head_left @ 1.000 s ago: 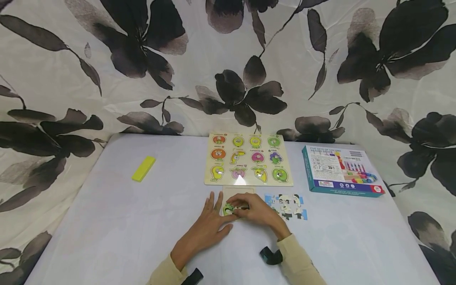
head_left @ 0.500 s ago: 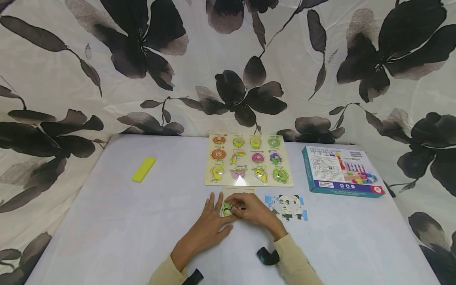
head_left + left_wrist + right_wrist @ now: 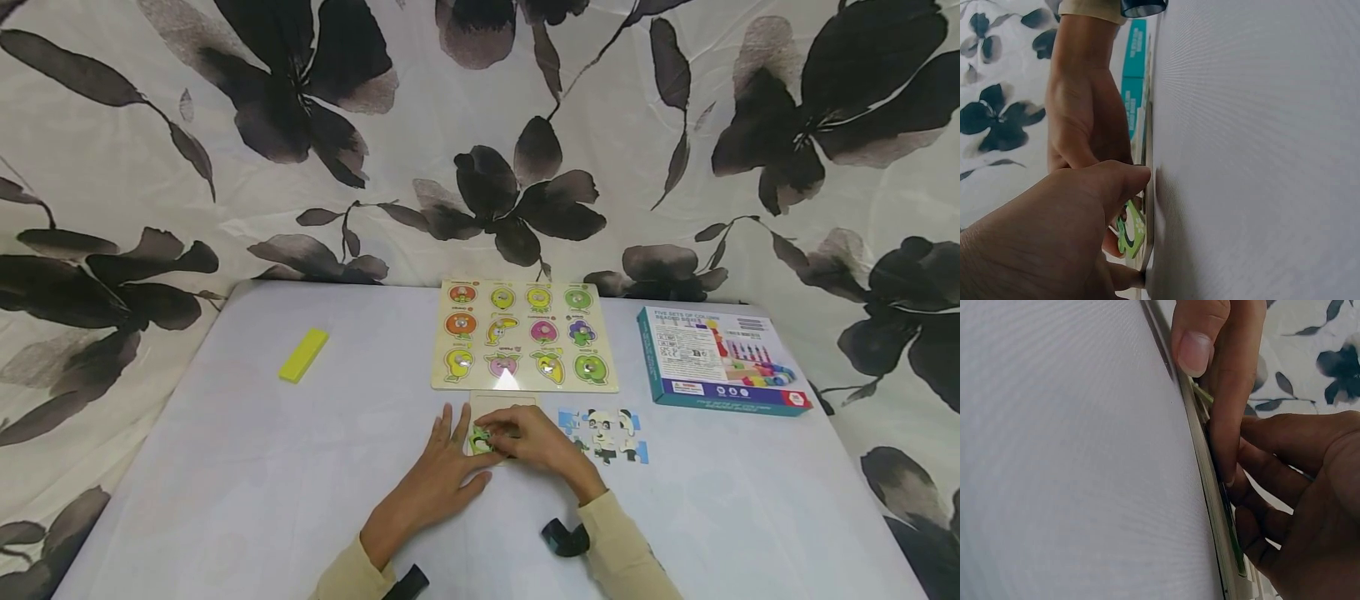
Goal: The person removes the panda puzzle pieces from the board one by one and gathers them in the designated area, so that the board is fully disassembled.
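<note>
A small wooden puzzle tray (image 3: 501, 403) lies on the white table in front of me. My left hand (image 3: 457, 442) rests flat beside the tray's left edge, fingers straight. My right hand (image 3: 497, 439) curls over the tray and pinches a green puzzle piece (image 3: 480, 439) against it. In the left wrist view the green piece (image 3: 1130, 232) shows under my left thumb (image 3: 1110, 184), with the right hand (image 3: 1085, 119) beyond. The right wrist view shows the tray's edge (image 3: 1210, 506), my right hand's fingers (image 3: 1285, 487) on it and a left finger (image 3: 1210, 356) alongside.
Several panda puzzle pieces (image 3: 606, 433) lie to the right of my right hand. A fruit peg puzzle board (image 3: 523, 336) sits behind the tray, a teal box (image 3: 716, 358) at the right, a yellow block (image 3: 303, 355) at the left. Flowered cloth hangs behind.
My right hand has shifted slightly farther over the tray with the green piece, uncovering more of the panda pieces. The left hand has stayed put.
</note>
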Motion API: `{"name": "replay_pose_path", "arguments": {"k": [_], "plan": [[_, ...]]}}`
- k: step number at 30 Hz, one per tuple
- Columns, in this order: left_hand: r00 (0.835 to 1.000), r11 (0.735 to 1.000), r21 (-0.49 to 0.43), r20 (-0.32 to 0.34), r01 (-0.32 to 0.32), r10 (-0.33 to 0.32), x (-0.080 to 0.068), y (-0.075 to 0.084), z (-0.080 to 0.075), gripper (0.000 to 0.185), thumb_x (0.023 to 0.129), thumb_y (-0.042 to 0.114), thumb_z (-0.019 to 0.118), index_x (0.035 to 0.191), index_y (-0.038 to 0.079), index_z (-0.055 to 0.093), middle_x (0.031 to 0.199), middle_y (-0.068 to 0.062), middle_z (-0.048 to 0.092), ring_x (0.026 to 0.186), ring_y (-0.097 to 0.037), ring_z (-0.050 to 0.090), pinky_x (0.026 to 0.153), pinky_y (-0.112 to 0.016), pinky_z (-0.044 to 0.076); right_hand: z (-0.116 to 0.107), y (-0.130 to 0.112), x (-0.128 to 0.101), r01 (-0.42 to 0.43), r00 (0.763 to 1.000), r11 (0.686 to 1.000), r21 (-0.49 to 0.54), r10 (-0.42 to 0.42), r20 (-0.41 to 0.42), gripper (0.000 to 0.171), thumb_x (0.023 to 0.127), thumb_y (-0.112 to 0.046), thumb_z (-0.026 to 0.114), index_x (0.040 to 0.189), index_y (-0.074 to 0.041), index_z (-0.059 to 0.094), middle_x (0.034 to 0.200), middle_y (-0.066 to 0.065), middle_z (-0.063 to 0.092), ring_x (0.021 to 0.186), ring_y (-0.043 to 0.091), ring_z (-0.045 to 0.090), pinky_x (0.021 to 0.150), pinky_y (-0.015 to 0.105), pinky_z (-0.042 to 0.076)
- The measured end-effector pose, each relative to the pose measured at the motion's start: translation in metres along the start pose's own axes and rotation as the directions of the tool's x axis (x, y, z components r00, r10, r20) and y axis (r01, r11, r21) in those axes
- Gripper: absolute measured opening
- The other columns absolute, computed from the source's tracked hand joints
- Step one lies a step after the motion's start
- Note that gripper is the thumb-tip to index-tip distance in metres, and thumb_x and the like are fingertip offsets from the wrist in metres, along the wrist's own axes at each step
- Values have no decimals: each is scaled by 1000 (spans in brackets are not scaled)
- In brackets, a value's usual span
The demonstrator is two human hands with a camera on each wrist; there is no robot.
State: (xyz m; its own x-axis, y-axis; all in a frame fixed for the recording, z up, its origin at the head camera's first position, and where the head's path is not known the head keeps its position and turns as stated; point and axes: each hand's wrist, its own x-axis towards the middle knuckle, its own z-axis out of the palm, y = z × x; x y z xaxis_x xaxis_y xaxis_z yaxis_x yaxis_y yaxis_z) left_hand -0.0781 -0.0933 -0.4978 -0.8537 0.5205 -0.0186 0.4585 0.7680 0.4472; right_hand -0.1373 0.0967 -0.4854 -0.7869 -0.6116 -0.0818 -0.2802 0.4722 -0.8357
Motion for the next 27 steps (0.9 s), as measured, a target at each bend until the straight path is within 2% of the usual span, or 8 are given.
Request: {"name": "replay_pose_path", "arguments": {"k": [13,27], "plan": [[1000,1000,5,-2,-9,9,0,0,-2,34,97,30,53,130,28,62,152,-35,12,139,-56,0,112,-62,12,-1,-1,1,-2,1000,1000,12,2,-13,27,88,0,63,115,-3,69,97,3,71,89,12,64,82,27,51],[1000,1000,-7,2,-12,13,0,0,-2,33,98,30,53,129,28,63,152,-34,12,139,-56,0,112,-63,12,-1,-1,1,3,999,1000,-9,-4,-35,25,88,-2,64,112,-5,70,91,-1,69,85,9,62,79,26,50]]}}
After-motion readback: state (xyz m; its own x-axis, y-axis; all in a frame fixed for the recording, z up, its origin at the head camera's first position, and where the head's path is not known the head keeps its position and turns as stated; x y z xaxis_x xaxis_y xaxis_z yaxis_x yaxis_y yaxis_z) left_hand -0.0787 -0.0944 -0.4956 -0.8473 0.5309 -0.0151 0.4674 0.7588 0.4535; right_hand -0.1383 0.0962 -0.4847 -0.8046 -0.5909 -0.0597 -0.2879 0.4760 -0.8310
